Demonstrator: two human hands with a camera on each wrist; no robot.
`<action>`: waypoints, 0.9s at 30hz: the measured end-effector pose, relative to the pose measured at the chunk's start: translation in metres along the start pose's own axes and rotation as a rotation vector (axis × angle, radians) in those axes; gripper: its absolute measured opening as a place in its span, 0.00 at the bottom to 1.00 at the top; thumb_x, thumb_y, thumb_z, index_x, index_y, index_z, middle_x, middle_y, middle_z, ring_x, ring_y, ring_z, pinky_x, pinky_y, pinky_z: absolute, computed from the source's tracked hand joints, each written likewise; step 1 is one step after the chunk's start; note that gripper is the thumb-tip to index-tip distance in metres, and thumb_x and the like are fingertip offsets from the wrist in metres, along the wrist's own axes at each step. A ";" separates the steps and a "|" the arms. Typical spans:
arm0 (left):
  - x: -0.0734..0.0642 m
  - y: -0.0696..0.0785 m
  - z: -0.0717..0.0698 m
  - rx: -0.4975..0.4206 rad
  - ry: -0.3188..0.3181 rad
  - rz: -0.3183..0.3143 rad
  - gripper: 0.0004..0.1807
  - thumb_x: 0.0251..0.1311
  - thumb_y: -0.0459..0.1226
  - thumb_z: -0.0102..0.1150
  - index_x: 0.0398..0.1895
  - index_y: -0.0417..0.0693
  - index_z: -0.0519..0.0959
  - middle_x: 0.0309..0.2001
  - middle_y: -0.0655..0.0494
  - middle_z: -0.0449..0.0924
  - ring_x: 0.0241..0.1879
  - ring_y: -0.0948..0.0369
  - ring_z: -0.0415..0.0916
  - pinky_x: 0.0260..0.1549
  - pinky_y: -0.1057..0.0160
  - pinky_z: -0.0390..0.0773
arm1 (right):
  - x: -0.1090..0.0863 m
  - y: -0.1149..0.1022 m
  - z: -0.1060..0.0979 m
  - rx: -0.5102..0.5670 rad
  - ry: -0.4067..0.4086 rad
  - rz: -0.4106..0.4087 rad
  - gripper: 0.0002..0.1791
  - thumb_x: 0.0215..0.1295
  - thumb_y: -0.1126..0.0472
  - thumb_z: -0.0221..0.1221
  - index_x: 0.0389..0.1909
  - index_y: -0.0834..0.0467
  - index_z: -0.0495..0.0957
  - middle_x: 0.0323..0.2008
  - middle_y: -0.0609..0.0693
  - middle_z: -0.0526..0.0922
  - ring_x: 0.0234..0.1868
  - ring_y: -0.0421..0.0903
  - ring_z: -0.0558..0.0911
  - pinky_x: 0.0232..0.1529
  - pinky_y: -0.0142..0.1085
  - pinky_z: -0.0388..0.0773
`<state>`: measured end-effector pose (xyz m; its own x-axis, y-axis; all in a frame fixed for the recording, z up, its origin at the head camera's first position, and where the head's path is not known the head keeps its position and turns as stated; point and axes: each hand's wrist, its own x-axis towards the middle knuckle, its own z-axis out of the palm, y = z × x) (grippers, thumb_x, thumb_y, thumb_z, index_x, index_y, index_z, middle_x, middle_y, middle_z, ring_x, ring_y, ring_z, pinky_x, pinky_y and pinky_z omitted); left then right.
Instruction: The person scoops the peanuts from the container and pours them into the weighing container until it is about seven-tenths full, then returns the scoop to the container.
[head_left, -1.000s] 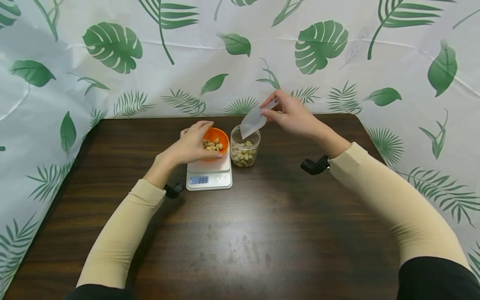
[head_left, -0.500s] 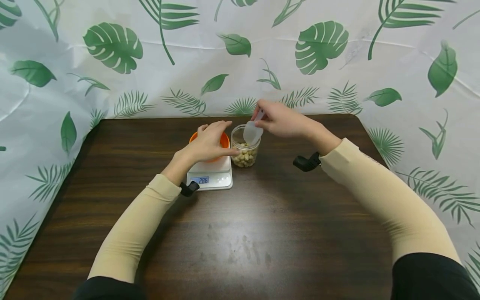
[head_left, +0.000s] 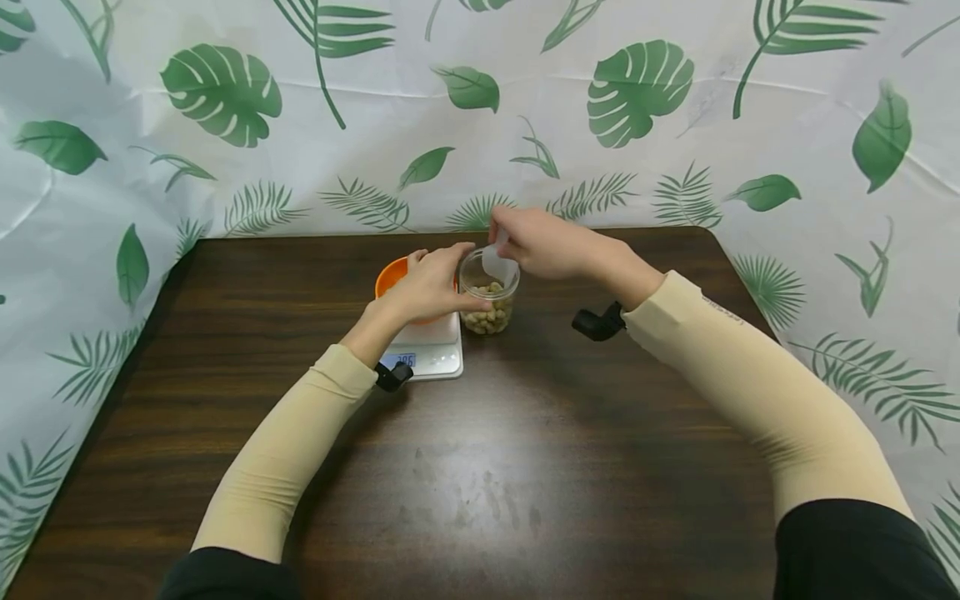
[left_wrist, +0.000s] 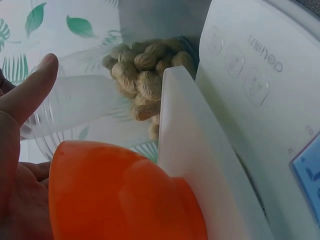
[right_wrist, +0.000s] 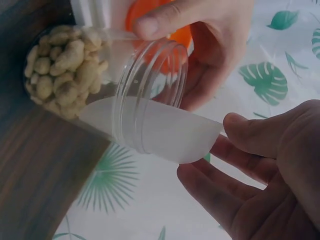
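My right hand (head_left: 551, 242) pinches the end of a translucent white scoop (right_wrist: 170, 130) between thumb and fingers. The blade goes in through the mouth of a clear jar (head_left: 488, 292) and reaches the unshelled peanuts (right_wrist: 67, 65) at the bottom. Around the jar's near side and rim, my left hand (head_left: 431, 283) spreads its thumb and fingers; firm contact cannot be made out. Behind that hand, an orange bowl (left_wrist: 115, 185) sits on a white kitchen scale (head_left: 435, 360). The hand hides what is inside the bowl.
The dark wooden table (head_left: 480, 467) carries the scale and jar near its back edge. A leaf-printed white sheet (head_left: 525, 108) hangs right behind. Scale and jar stand close side by side. The left wrist's camera partly covers the display.
My left hand has moved right from the bowl to the jar. My right hand has lowered and shifted left, bringing the scoop from above the jar's mouth down inside.
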<state>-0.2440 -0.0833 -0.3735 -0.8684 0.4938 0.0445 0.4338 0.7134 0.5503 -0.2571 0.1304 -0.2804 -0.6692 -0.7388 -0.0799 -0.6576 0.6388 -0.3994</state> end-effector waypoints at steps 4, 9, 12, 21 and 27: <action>0.001 0.001 0.002 0.006 -0.011 -0.002 0.51 0.57 0.57 0.74 0.76 0.41 0.63 0.61 0.51 0.78 0.62 0.53 0.72 0.69 0.37 0.44 | 0.004 0.001 0.003 -0.035 -0.028 0.011 0.08 0.77 0.68 0.53 0.53 0.64 0.69 0.47 0.60 0.80 0.46 0.56 0.81 0.46 0.49 0.78; 0.002 0.001 0.003 0.014 -0.019 0.003 0.50 0.58 0.58 0.73 0.75 0.41 0.63 0.60 0.51 0.79 0.62 0.54 0.72 0.70 0.36 0.42 | 0.009 0.000 0.008 -0.073 -0.074 0.017 0.09 0.76 0.68 0.55 0.53 0.64 0.70 0.47 0.59 0.80 0.46 0.55 0.81 0.46 0.48 0.78; 0.002 0.002 0.004 0.010 -0.018 0.006 0.50 0.58 0.58 0.72 0.75 0.41 0.63 0.60 0.52 0.79 0.63 0.55 0.72 0.70 0.36 0.42 | 0.011 0.000 0.012 -0.096 -0.106 0.019 0.10 0.76 0.67 0.56 0.54 0.64 0.70 0.47 0.59 0.80 0.46 0.55 0.82 0.45 0.47 0.78; 0.005 0.000 0.004 0.019 -0.013 0.007 0.49 0.57 0.57 0.73 0.73 0.40 0.65 0.61 0.50 0.79 0.63 0.52 0.72 0.70 0.36 0.44 | 0.012 0.002 0.014 -0.099 -0.093 0.006 0.10 0.77 0.65 0.57 0.54 0.64 0.71 0.47 0.58 0.81 0.46 0.54 0.83 0.45 0.46 0.79; 0.005 0.000 0.003 0.032 -0.023 0.004 0.49 0.58 0.59 0.72 0.74 0.41 0.65 0.62 0.51 0.78 0.63 0.53 0.72 0.70 0.36 0.45 | 0.009 0.003 0.012 -0.078 -0.082 -0.018 0.09 0.76 0.67 0.56 0.53 0.64 0.71 0.46 0.58 0.81 0.46 0.54 0.82 0.45 0.46 0.79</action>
<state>-0.2475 -0.0796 -0.3759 -0.8608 0.5081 0.0272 0.4454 0.7265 0.5232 -0.2606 0.1230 -0.2932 -0.6289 -0.7631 -0.1490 -0.6961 0.6380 -0.3294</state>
